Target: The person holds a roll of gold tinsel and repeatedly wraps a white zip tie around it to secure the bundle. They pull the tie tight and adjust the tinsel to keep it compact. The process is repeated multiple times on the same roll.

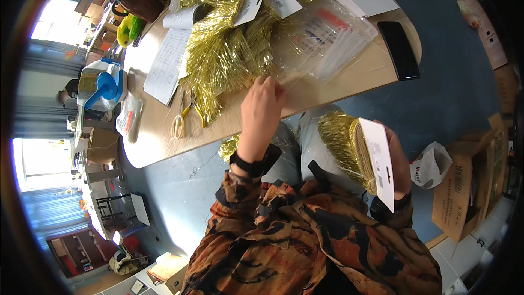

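My right hand (396, 159) holds a bundle of gold tinsel fringe (339, 143) with a white header card (377, 164), low at the right over my lap. At the table's near edge is my left hand (262, 108), its fingers bent downward beside a large heap of gold tinsel (233, 57); its fingertips are partly hidden, so I cannot tell whether they grip anything. More white cards (250, 6) are attached to bundles in the heap. Clear plastic bags and thin clear strips (337, 55) lie right of the heap. Scissors (177, 125) and yellow-handled pliers (197, 108) lie to its left.
A black phone (399, 51) lies at the table's right edge. Printed sheets (167, 65) and a packet (130, 116) are on the left, near a blue tape dispenser (107, 86). An open cardboard box (452, 196) and a white bag (432, 166) stand at the right. A person (67, 92) is far left.
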The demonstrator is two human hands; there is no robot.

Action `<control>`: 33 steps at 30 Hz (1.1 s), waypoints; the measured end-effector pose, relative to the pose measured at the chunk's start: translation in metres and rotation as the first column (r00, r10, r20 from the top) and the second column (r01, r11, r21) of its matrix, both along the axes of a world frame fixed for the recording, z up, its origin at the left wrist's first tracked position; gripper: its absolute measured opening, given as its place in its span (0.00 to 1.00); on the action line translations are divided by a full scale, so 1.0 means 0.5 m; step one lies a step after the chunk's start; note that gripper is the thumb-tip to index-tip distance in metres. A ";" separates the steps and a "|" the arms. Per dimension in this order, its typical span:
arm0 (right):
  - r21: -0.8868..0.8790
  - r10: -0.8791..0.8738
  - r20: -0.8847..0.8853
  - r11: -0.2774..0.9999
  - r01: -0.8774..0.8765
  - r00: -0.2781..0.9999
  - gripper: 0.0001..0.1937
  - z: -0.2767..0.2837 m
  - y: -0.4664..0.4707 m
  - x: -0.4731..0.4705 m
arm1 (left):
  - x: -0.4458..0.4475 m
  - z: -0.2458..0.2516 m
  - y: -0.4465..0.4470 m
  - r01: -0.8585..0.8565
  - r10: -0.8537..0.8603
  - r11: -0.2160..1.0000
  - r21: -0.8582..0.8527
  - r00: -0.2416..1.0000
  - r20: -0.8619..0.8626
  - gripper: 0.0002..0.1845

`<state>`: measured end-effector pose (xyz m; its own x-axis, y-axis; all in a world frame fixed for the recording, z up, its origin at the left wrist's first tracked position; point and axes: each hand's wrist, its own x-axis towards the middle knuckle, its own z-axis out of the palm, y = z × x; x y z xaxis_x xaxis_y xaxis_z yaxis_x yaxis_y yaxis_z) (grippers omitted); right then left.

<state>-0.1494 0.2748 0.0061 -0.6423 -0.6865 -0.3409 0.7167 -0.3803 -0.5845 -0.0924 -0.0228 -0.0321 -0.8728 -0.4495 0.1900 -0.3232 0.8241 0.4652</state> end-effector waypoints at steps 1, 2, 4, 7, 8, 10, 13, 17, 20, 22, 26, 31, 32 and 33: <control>-0.011 -0.052 0.008 0.999 0.052 0.999 0.13 0.003 -0.003 0.006 | 0.027 0.010 -0.012 0.016 -0.016 0.999 -0.032 1.000 0.003 0.10; -0.002 -0.031 -0.003 1.000 0.031 1.000 0.14 0.003 -0.005 0.002 | 0.053 0.020 -0.024 0.022 -0.022 0.999 -0.036 1.000 0.008 0.10; -0.023 -0.028 0.103 0.999 0.031 0.994 0.15 -0.006 -0.010 -0.004 | 0.096 0.036 -0.050 -0.004 0.000 0.999 0.050 0.995 0.096 0.06; 0.000 -0.039 0.024 0.999 0.039 0.999 0.19 -0.036 -0.026 -0.013 | 0.137 0.050 -0.074 -0.062 0.051 0.988 0.140 0.995 0.080 0.06; 0.001 -0.039 -0.011 0.999 0.039 0.999 0.20 -0.045 -0.030 -0.014 | 0.149 0.055 -0.078 -0.078 0.069 0.982 0.174 0.996 0.061 0.06; 0.002 -0.047 -0.077 0.999 0.047 0.996 0.20 -0.054 -0.038 -0.015 | 0.175 0.074 -0.086 -0.112 0.108 0.988 0.102 0.993 0.043 0.06; -0.013 -0.075 -0.279 0.997 0.074 0.957 0.21 -0.056 -0.064 -0.021 | 0.201 0.107 -0.094 -0.229 0.237 0.969 0.097 0.968 -0.079 0.06; -0.040 -0.090 -0.473 0.996 0.081 0.876 0.23 -0.054 -0.126 -0.018 | 0.210 0.130 -0.083 -0.149 0.426 0.774 0.615 0.842 -0.331 0.04; -0.015 -0.096 -0.519 0.995 0.103 0.849 0.24 -0.058 -0.177 -0.006 | 0.197 0.123 -0.048 0.190 0.405 0.560 0.806 0.786 -0.467 0.04; -0.004 -0.127 -0.459 0.990 0.141 0.879 0.23 -0.056 -0.193 0.008 | 0.169 0.112 -0.023 0.274 0.388 0.511 0.815 0.772 -0.503 0.03; -0.082 -0.190 -0.209 0.981 0.176 0.959 0.22 -0.048 -0.188 0.028 | 0.107 0.098 0.031 0.427 0.371 0.371 0.825 0.746 -0.553 0.04; 0.002 -0.085 -0.317 0.996 0.090 0.945 0.23 -0.057 -0.137 0.025 | 0.064 0.078 0.093 0.443 0.334 0.318 0.838 0.775 -0.537 0.07; 0.055 -0.078 -0.370 0.993 0.106 0.926 0.23 -0.061 -0.127 0.027 | 0.057 0.072 0.101 0.458 0.329 0.301 0.837 0.774 -0.541 0.07; 0.102 -0.076 -0.430 0.986 0.132 0.900 0.23 -0.065 -0.119 0.032 | 0.051 0.065 0.109 0.471 0.323 0.285 0.835 0.772 -0.547 0.07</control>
<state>-0.1335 0.2155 -0.0264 -0.8103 -0.5774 -0.1001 0.3515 -0.3423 -0.8713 -0.0667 0.0315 0.0003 -0.8052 -0.5818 0.1148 0.3367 -0.2893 0.8961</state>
